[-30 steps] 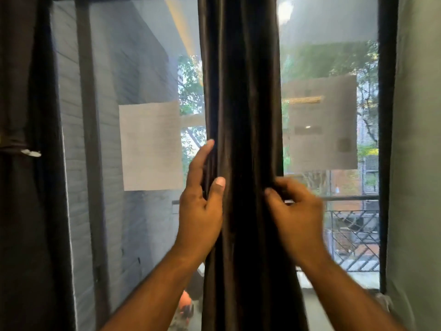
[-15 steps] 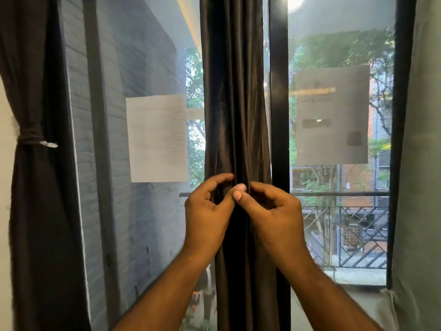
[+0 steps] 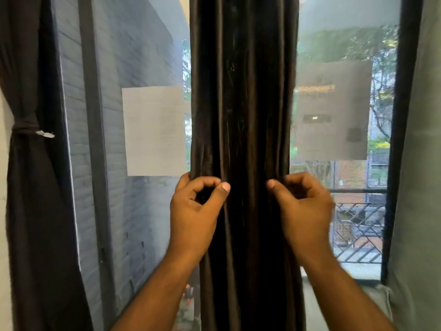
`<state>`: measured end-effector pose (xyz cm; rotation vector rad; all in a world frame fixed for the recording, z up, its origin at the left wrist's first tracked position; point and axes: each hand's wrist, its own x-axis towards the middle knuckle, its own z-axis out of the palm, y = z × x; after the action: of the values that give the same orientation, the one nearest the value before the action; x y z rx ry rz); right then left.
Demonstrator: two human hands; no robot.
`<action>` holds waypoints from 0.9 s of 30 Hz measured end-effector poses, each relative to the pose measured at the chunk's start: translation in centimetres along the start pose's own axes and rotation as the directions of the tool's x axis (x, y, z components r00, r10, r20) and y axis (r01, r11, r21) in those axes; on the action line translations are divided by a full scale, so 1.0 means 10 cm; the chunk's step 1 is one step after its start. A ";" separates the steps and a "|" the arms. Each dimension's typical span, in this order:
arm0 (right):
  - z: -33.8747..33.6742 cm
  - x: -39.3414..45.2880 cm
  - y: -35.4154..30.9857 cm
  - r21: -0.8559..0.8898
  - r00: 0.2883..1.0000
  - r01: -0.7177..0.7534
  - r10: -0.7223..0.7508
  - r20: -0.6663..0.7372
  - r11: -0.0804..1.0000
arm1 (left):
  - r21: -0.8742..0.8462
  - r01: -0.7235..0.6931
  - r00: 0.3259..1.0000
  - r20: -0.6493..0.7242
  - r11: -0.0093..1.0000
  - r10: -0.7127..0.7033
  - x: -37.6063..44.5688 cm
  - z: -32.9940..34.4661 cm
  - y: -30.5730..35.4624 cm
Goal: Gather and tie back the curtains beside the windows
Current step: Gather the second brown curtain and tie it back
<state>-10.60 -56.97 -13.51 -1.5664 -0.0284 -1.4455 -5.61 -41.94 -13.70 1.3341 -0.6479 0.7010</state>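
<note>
Both grips are closed on the dark curtain (image 3: 243, 139) that hangs down the centre of the frame: the left hand (image 3: 194, 211) pinches its left edge between thumb and curled fingers, the right hand (image 3: 303, 209) clutches folds on its right side. At far left another dark curtain (image 3: 31, 187) is cinched by a tie (image 3: 23, 126). White paper (image 3: 154, 131) sticks to the window (image 3: 143, 56).
</note>
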 end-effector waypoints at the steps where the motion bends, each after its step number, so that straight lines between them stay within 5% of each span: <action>1: 0.08 -0.08 -0.04 0.008 0.996 0.036 -0.037 0.076 0.999 | -0.016 -0.004 1.000 0.008 1.000 0.004 -0.03 0.02 0.03; 10: 0.26 -0.28 -0.17 0.277 0.971 -0.046 -0.022 0.238 0.960 | -0.050 0.034 0.999 -0.020 0.998 -0.035 -0.10 0.04 0.04; 19: 0.33 -0.32 -0.14 0.172 0.929 -0.075 0.006 0.370 0.982 | -0.198 0.080 0.997 0.014 0.977 -0.079 -0.15 0.02 -0.04; 23: 0.35 -0.29 -0.08 0.115 0.962 -0.045 0.012 0.272 0.992 | -0.203 0.019 0.998 0.068 0.979 -0.005 -0.15 -0.03 -0.03; 27: 0.33 -0.24 0.01 0.036 0.984 0.030 -0.036 0.176 0.999 | 0.039 -0.086 0.995 -0.039 0.996 0.087 -0.02 -0.16 -0.23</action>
<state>-8.74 -53.57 -14.90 -1.6694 -0.1827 -1.3215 -3.94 -40.57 -15.56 1.3288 -0.6654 0.8121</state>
